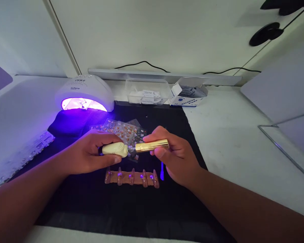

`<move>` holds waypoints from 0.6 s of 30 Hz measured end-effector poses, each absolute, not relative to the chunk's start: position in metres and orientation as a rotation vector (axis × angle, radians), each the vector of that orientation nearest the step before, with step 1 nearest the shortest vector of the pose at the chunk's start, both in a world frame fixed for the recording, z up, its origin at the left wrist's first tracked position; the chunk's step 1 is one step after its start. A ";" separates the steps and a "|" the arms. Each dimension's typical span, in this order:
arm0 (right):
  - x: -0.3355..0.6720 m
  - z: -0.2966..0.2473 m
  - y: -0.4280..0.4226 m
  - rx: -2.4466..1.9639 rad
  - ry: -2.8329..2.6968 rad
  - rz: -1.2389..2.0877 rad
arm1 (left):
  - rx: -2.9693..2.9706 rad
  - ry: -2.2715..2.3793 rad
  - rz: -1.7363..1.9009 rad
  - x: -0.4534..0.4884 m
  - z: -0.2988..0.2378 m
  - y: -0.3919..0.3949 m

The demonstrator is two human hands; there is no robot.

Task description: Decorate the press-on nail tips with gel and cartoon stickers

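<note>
Held up over the middle of the black mat (116,209), between both hands: a cream ridged bottle (114,149), tipped nearly level, neck to the right. In line with the neck, just to the right, a gold cap (152,146), with a short stretch of stem showing between. Too small to tell whether being drawn out or put back.

Left hand (90,153) curled round the bottle, thumb on the near side, fingers behind. Right hand (178,158) pinching the cap between thumb and fingers, closed no further than the cap's thickness.

To do this well, probably best to grip the bottle firmly, move the cap straight along the neck's line, and raise the neck a little against spills. Better, too, to work slowly and wipe any excess on the rim.

Just nearer, five nail tips (132,177) in a row across a tan strip (138,179), glossy and easily dripped on; best to shift the bottle off to one side. Right of these, a small blue tool (162,173), partly behind the right hand. Beyond the bottle, overlapping sticker sheets (126,130). Far left, a white lamp (88,82), glowing violet; far middle, a clear tub (147,81); right of that, a box of alcohol pads (188,100).
</note>
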State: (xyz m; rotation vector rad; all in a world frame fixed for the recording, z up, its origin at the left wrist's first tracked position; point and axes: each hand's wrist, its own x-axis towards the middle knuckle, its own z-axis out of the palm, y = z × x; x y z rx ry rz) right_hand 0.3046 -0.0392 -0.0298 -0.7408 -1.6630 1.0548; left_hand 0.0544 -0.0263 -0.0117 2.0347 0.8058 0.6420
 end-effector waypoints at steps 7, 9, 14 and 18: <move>0.302 -0.027 -0.041 -0.805 -1.721 1.046 | 2.100 0.800 0.648 0.054 -0.010 -0.029; 0.302 -0.029 -0.041 -0.837 -1.634 1.112 | 2.105 0.802 0.667 0.054 -0.010 -0.029; 0.301 -0.029 -0.039 -0.891 -1.595 1.153 | 2.104 0.813 0.672 0.055 -0.010 -0.029; 0.300 -0.027 -0.040 -0.902 -1.679 1.156 | 2.102 0.804 0.648 0.056 -0.009 -0.030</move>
